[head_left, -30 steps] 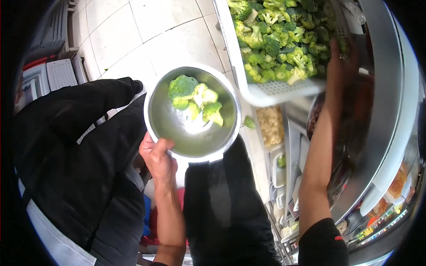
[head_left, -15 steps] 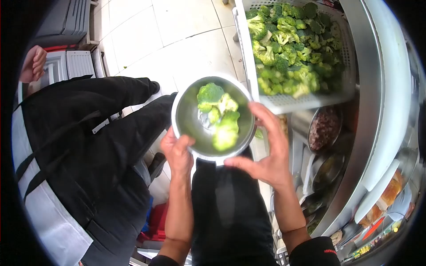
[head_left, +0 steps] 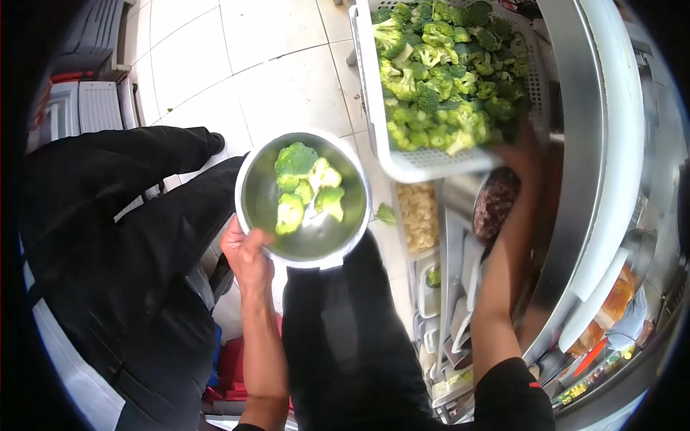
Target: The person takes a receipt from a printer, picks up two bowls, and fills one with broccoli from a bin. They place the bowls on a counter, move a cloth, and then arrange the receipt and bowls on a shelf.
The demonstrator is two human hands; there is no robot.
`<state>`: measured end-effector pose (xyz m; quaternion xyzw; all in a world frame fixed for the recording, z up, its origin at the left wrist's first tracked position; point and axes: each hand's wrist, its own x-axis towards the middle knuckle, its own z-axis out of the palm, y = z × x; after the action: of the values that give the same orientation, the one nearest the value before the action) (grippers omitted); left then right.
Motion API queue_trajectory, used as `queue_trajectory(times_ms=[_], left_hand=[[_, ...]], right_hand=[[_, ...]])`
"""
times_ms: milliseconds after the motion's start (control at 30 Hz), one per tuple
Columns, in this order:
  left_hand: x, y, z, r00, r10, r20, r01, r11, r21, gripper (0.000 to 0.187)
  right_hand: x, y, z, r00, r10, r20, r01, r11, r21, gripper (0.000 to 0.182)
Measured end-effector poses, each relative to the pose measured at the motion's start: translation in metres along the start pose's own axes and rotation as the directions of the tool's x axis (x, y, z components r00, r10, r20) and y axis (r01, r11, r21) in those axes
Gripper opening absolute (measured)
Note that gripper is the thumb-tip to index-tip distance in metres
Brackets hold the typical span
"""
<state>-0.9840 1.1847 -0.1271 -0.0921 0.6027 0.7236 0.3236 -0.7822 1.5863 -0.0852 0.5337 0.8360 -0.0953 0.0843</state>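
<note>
My left hand [head_left: 248, 248] grips the rim of a round metal bowl [head_left: 253, 188] at its lower left, with the thumb over the edge. Several broccoli florets [head_left: 296, 159] lie inside the bowl. My right arm reaches out to the right, and my right hand [head_left: 519, 154] is at the near right corner of a white plastic basket [head_left: 410, 167] heaped with broccoli [head_left: 442, 72]. That hand is dark and blurred, so its fingers do not show clearly. Just beside it is a metal container of dark reddish chopped food [head_left: 496, 203].
A container of pale chopped food [head_left: 418, 215] and several tubs stand below the basket. A steel counter edge [head_left: 575, 187] with a white board [head_left: 624, 144] runs along the right. Another person in black trousers [head_left: 122, 287] stands close on the left. A green leaf [head_left: 386, 214] lies near the bowl.
My right hand has let go of the bowl and moved right to the basket's corner. The bowl stays in my left hand, now farther left in view. The camera view has shifted slightly.
</note>
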Motion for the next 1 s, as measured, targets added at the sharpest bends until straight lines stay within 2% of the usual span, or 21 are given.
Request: queue_trajectory(times_ms=[167,233,433,533,633,733,933,1000], left_hand=[[0.001,-0.004,0.002,0.999,-0.034,0.014,0.034,0.999,0.022,0.04],[0.0,-0.007,0.007,0.999,-0.046,0.009,0.046,0.999,0.019,0.04],[-0.001,-0.009,0.02,0.997,-0.075,-0.026,0.075,0.997,0.005,0.039],[0.001,-0.011,0.019,0.997,-0.076,-0.001,0.076,0.997,-0.001,0.039],[0.003,-0.01,0.018,0.998,-0.055,0.007,0.055,0.998,0.001,0.039],[0.005,-0.009,0.02,0.999,-0.047,-0.004,0.047,0.999,0.003,0.038],[0.005,-0.011,0.018,0.997,-0.07,-0.007,0.07,0.997,-0.011,0.037],[0.004,-0.01,0.017,0.997,-0.072,0.001,0.072,0.997,-0.013,0.038]], right_hand=[[0.028,0.003,0.017,0.994,0.044,0.104,-0.043,0.999,-0.016,0.108],[0.04,0.018,0.028,0.994,-0.016,0.11,0.014,1.0,0.018,0.113],[0.038,0.023,0.052,0.991,-0.071,-0.112,0.076,0.996,0.038,0.072],[0.026,0.003,0.033,0.997,-0.051,-0.065,0.051,0.999,-0.008,0.076],[0.019,0.001,0.034,0.984,-0.133,-0.119,0.135,0.991,0.009,0.075],[0.03,0.012,0.044,0.991,-0.062,-0.122,0.06,0.998,-0.023,0.071],[0.027,0.008,0.036,0.982,-0.102,-0.16,0.121,0.986,0.115,0.061],[0.02,0.005,0.036,0.967,-0.046,-0.251,0.095,0.978,0.184,0.055]])
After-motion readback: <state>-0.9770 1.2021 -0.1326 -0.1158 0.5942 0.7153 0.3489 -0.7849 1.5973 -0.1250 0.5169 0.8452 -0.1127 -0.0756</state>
